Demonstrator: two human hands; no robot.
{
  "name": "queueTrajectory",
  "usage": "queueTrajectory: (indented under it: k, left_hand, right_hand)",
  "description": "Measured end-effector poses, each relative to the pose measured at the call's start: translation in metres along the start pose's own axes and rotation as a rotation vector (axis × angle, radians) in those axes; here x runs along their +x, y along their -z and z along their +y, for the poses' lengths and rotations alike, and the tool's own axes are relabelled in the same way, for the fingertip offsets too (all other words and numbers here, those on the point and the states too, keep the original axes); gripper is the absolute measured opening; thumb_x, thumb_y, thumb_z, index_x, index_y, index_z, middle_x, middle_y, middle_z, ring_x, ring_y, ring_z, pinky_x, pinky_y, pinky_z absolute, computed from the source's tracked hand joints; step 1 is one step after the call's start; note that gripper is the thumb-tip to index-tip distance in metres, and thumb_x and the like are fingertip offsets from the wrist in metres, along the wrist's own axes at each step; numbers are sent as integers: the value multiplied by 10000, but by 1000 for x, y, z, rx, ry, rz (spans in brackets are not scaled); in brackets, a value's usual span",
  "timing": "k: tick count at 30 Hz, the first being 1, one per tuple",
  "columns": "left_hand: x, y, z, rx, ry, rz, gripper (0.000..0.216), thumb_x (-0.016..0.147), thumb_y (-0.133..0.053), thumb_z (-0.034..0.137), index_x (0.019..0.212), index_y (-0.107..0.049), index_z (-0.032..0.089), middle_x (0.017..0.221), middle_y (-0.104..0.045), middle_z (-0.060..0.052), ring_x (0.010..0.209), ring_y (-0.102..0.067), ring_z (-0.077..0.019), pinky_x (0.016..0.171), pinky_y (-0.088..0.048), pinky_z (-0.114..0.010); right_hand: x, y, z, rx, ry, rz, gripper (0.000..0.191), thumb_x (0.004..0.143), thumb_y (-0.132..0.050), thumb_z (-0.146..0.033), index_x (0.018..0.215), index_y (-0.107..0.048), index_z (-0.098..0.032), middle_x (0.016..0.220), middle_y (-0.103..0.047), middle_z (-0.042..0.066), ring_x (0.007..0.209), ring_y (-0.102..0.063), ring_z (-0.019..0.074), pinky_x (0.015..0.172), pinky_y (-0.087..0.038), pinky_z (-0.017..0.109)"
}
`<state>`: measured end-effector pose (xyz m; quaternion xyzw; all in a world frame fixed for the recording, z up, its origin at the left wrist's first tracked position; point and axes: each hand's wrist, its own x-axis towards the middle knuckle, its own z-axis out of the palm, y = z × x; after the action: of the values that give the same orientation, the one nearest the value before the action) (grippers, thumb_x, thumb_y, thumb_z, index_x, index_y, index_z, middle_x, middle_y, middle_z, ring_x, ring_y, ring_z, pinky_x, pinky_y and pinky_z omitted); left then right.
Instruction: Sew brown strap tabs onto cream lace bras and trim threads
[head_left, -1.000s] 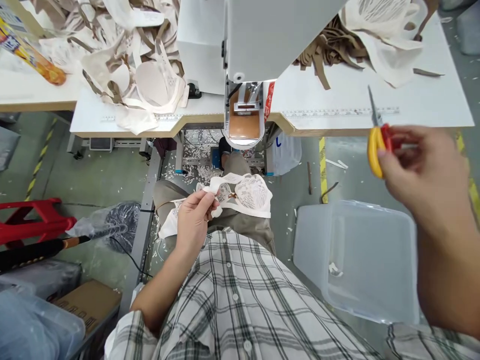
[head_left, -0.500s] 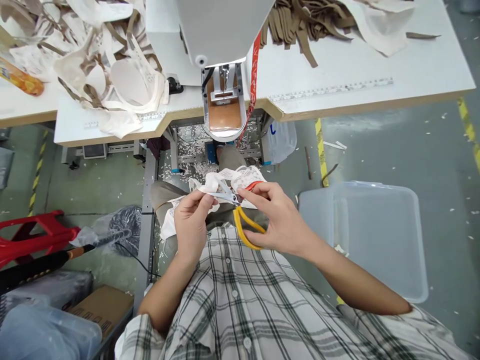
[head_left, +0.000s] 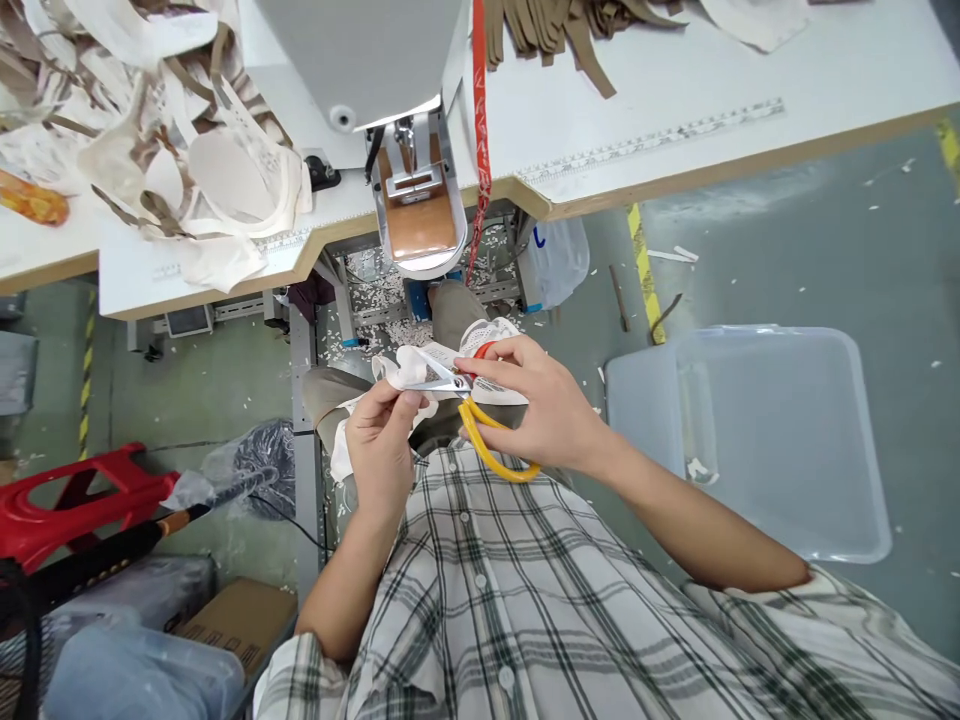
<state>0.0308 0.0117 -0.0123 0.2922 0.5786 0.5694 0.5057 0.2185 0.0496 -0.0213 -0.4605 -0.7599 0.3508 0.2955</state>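
Scissors came in from the right over the last second: right hand was out past the table edge, now it's over the lap. Left hand has stayed about where it was.

Hands now: left thumb and finger pinched on the edge of a white garment; right hand clamped on the scissors, by the yellow and red handles. Hands close, not touching each other, blades bridging the gap. Blades spread, tips pointing left, right at the pinched fabric. Can't tell if anything is cut.

Garment location: across the person's lap, near side of the table, lacy part to the right, partly behind the right hand.

On the table: pile of white and brown garments on the left; grey-white machine head centre, over a brown pad; red tape hanging just right of it; brown strips far right of the machine.

Floor: clear bin on the right, red stool left, cardboard box near left.
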Motion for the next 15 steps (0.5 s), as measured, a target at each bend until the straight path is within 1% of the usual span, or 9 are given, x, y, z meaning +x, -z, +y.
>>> queueTrajectory:
  k: [4,9,12,15]
  left_hand:
    - [1,-5,1,17,-32,5,129,816,-797,347,900,-781,251,859,-721,-7,712,-605,-122,640,-488,-223]
    - [1,-6,4,20,-20,36,148,788,-810,348,873,-778,231,761,-681,1,657,-569,-114,609,-484,-219]
    - [2,-6,4,11,-28,23,141,792,-808,336,888,-780,237,768,-687,5,671,-586,-114,631,-497,-220]
    - [3,-7,1,12,-20,-10,113,795,-811,324,860,-777,237,786,-693,3,705,-602,-115,647,-500,-216]
  right_hand:
    - [7,-4,-4,33,-13,43,569,724,-793,-322,1284,-696,-305,1126,-601,85,963,-630,258,866,-568,457]
    - [4,-4,0,35,-26,81,559,719,-776,-304,1273,-704,-318,1120,-602,77,981,-631,260,885,-565,456]
    - [2,-4,2,54,-47,82,561,715,-772,-305,1272,-703,-297,1110,-607,78,979,-638,259,887,-569,449]
    - [3,-6,0,64,-50,85,566,703,-771,-295,1266,-707,-277,1115,-610,84,980,-637,258,886,-566,444]
